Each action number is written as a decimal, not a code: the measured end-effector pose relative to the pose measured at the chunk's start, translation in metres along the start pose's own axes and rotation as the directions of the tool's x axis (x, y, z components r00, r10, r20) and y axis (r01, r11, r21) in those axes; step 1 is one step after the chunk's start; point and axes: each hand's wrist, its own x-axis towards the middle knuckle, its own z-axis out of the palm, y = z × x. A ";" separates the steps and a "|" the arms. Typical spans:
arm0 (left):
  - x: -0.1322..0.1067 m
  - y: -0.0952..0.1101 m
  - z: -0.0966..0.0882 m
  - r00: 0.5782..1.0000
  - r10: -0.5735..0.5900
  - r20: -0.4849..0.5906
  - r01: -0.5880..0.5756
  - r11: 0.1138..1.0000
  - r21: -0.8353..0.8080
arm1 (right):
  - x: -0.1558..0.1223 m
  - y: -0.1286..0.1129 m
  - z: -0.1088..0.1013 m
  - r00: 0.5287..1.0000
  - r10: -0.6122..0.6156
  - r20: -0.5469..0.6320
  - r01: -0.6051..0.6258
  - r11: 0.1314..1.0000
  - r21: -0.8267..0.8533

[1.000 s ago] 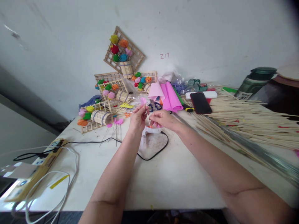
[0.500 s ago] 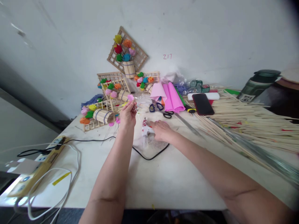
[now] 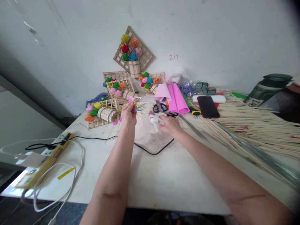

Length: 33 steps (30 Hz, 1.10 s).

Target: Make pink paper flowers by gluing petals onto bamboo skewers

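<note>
My left hand (image 3: 128, 114) pinches a piece of pink paper (image 3: 130, 98) that pokes up above its fingertips. The thin stem seen under it earlier barely shows now. Right of it, my right hand (image 3: 170, 125) is closed round a white glue gun (image 3: 153, 120) with red marks, its nozzle pointing away from me. The fingers' exact grip is partly hidden and the gun is slightly blurred. Just beyond the right hand lie navy-handled scissors (image 3: 160, 108) and black-handled scissors (image 3: 172, 114).
Stick frames with paper flowers (image 3: 107, 114) crowd the back left; another flower frame (image 3: 134, 68) is against the wall. Pink paper (image 3: 177, 98), a phone (image 3: 208, 107), many thin sticks (image 3: 248, 122) and a dark bottle (image 3: 267, 89) lie rightward. A power strip (image 3: 50, 156) and black cord (image 3: 153, 154) are nearer.
The glue gun has turned and risen slightly with my right hand on it. My left hand keeps hold of the pink paper. The whole view has shifted a little.
</note>
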 end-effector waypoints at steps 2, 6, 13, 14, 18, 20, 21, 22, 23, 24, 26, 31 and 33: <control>0.001 -0.004 -0.001 1.000 -0.017 0.004 0.017 1.000 0.006 | 0.005 0.007 -0.004 0.993 0.102 -0.051 -0.091 0.980 0.178; -0.004 -0.023 0.000 0.990 -0.106 0.096 0.101 0.993 0.062 | 0.011 0.018 -0.014 0.983 0.185 0.002 -0.133 0.701 0.701; -0.022 -0.055 0.001 0.933 -0.307 0.189 0.272 0.943 0.193 | 0.011 0.023 -0.036 0.992 0.069 0.104 -0.119 0.278 0.953; -0.023 -0.056 0.001 0.925 -0.325 0.197 0.289 0.938 0.192 | 0.011 0.023 -0.037 0.991 0.063 0.116 -0.129 0.277 0.952; -0.024 -0.054 0.002 0.905 -0.362 0.222 0.330 0.929 0.170 | 0.011 0.024 -0.040 0.987 0.041 0.154 -0.160 0.282 0.946; -0.024 -0.054 0.002 0.905 -0.362 0.224 0.334 0.930 0.155 | 0.011 0.025 -0.040 0.987 0.037 0.158 -0.161 0.281 0.946; -0.023 -0.054 0.001 0.904 -0.363 0.223 0.337 0.930 0.148 | 0.011 0.026 -0.040 0.987 0.035 0.158 -0.161 0.282 0.946; -0.023 -0.054 0.001 0.905 -0.365 0.220 0.340 0.929 0.143 | 0.011 0.027 -0.040 0.987 0.035 0.159 -0.162 0.283 0.945; -0.022 -0.054 0.000 0.906 -0.367 0.214 0.343 0.929 0.139 | 0.011 0.028 -0.041 0.986 0.034 0.161 -0.164 0.284 0.945; -0.022 -0.054 0.000 0.907 -0.368 0.205 0.346 0.928 0.137 | 0.011 0.029 -0.041 0.986 0.033 0.164 -0.166 0.286 0.944; -0.020 -0.054 -0.001 0.911 -0.367 0.189 0.346 0.928 0.134 | 0.010 0.030 -0.043 0.985 0.028 0.170 -0.171 0.288 0.942; -0.019 -0.053 -0.001 0.914 -0.360 0.188 0.341 0.931 0.126 | 0.009 0.030 -0.046 0.981 0.021 0.193 -0.191 0.291 0.938; -0.019 -0.052 -0.001 0.914 -0.358 0.191 0.339 0.932 0.124 | 0.009 0.029 -0.046 0.981 0.020 0.195 -0.192 0.293 0.937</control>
